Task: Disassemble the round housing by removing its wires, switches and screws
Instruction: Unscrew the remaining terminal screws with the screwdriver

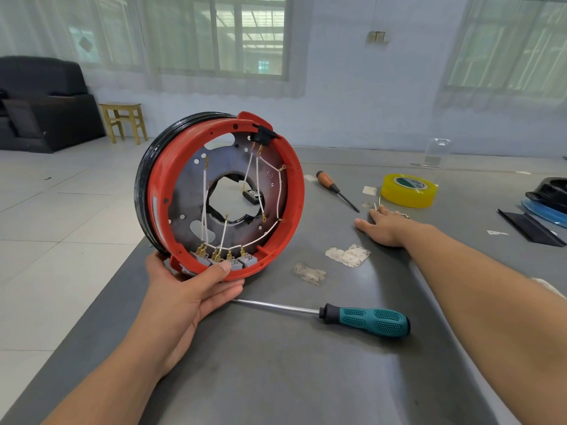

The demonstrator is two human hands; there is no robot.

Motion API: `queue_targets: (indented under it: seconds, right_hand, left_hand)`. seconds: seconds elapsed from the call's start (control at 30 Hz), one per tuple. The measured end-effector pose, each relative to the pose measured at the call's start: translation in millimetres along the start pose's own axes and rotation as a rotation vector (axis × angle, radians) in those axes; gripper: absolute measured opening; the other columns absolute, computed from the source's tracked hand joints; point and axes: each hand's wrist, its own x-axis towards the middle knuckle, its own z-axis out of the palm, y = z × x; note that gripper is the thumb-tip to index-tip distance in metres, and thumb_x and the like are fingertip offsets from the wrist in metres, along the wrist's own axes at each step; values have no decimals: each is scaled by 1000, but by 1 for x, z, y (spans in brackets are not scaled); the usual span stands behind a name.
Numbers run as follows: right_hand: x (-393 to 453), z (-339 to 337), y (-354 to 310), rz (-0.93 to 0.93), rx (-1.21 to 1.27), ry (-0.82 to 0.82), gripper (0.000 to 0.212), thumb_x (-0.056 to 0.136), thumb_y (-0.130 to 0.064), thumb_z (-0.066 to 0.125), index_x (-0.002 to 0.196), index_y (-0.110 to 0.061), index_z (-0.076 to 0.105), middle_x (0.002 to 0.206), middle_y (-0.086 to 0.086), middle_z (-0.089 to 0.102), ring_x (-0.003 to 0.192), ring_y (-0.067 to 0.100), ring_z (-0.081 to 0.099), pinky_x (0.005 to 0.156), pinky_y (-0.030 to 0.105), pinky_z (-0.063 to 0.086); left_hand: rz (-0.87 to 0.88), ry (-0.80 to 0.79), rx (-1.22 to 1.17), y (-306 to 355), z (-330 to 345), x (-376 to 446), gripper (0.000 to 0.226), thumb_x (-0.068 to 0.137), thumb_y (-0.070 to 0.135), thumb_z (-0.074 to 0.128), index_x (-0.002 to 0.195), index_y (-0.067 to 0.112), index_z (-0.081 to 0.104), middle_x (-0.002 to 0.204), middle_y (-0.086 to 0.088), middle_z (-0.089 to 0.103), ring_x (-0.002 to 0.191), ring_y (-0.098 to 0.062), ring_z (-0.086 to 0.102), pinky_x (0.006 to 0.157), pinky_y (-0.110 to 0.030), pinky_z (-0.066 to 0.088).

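The table [276, 378] was grey and carried all the work items. The housing [219, 196] was held upright on its edge at the table's near left corner, open side toward the camera. It comprised a red ring [294, 210] with a black ring [144, 179] behind it and a dark metal plate [187, 197] inside with a central opening. White wires [205, 207] ran across the plate to brass terminals. A row of grey switches [225, 259] sat at the bottom of the red ring, and a black socket [263, 134] sat at its top.

The left hand [190, 299] gripped the housing from below, its grip clamped on the lower rim with the thumb over the switches. The right hand [385, 227] lay flat on the table, well apart from the housing, fingers straight and touching a loose wire [399, 212] beside the yellow tape roll [409, 190].

A teal-handled screwdriver [365, 320] lay on the table near the left hand, its shaft tip hidden behind that hand. An orange-handled screwdriver [334, 188] lay between the housing and the tape roll. Torn tape scraps [348, 256] were stuck to the table between the hands. Dark parts and a blue piece [543, 213] lay at the far right edge; their nature could not be determined.
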Motion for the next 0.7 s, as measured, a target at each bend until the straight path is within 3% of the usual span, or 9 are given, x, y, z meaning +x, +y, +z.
queue_targets:
  seconds: [0.2,0.37,0.57,0.63,0.7]
  right_hand:
    - [-7,-2,-1,-25,-60,57,81,97,-76,20,164,-32,7,172,0,-3,157,38,-4,125,57,0]
    - [-44,-9,-24,-178,39,174,73,104,-63,28,163,-21,18,172,6,7,158,29,5,128,50,8]
    - [-129,-6,-79,-379,503,389,61,104,-55,41,155,-21,41,157,3,47,143,22,44,112,36,34]
    - [-157,1,-99,-396,734,323,64,101,-60,45,153,-23,45,151,-1,54,136,17,52,109,31,38]
    - [-181,11,-117,-402,969,199,60,98,-61,52,147,-27,51,144,-4,61,129,17,59,112,39,44]
  left_hand:
    - [-17,6,-16,1,2,0,63,86,-2,81,127,29,45,110,-23,78,92,-47,79,73,-46,67]
    - [-49,-2,-42,4,2,-2,62,87,-4,80,127,26,43,108,-25,78,92,-48,78,73,-46,67]
    - [-81,-44,-113,14,4,-12,63,86,0,80,130,21,42,111,-27,77,96,-48,78,75,-43,66]
    - [-88,-67,-130,18,5,-17,66,85,3,81,135,19,41,111,-28,77,97,-48,77,75,-43,66]
    - [-94,-85,-152,22,4,-23,69,78,7,83,132,19,42,110,-29,77,97,-49,77,75,-43,66]
